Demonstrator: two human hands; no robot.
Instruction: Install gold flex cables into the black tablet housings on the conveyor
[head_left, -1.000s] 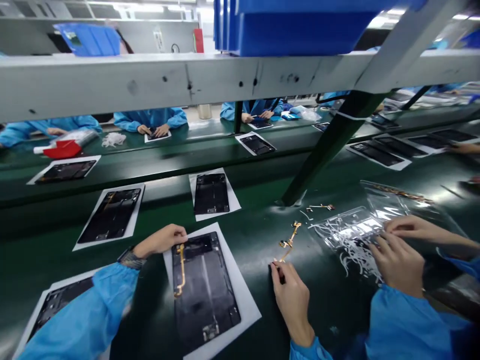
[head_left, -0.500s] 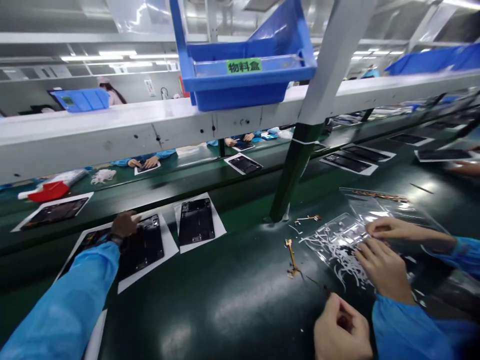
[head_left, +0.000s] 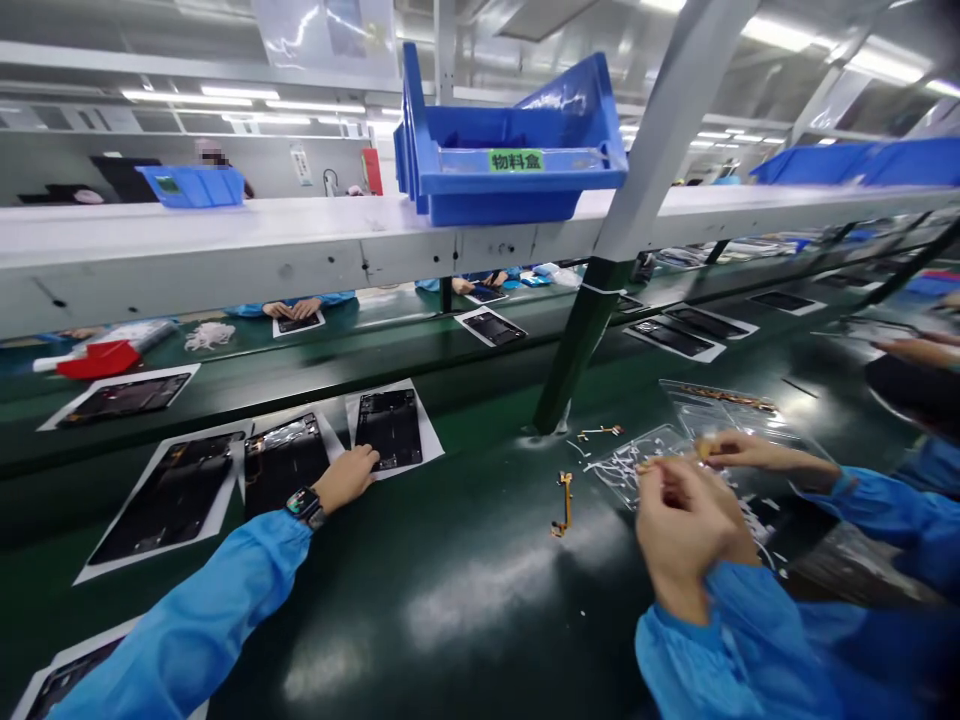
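My left hand [head_left: 345, 478], with a smartwatch on its wrist, rests flat beside a black tablet back panel [head_left: 285, 465], whose white paper sheet [head_left: 240, 447] lies under it. My right hand [head_left: 671, 530] is raised over the green belt with its fingertips bunched, so anything in them is hidden. It overlaps a co-worker's hand [head_left: 757, 452], which is working above a clear plastic bag [head_left: 720, 405] of white strips. A gold flex cable [head_left: 564, 505] lies on the belt left of my right hand, apart from it.
A blue bin labelled 物料盒 [head_left: 510, 165] sits on a white overhead beam [head_left: 300, 240], held up by a green post [head_left: 577, 345]. Several black panels on paper sheets lie along the belts. Co-workers sit across the far belt [head_left: 296, 308].
My view has tilted up and settled. My left hand has moved right across the panels. My right hand has risen from the bottom edge towards the plastic bag, its fingers drawn together.
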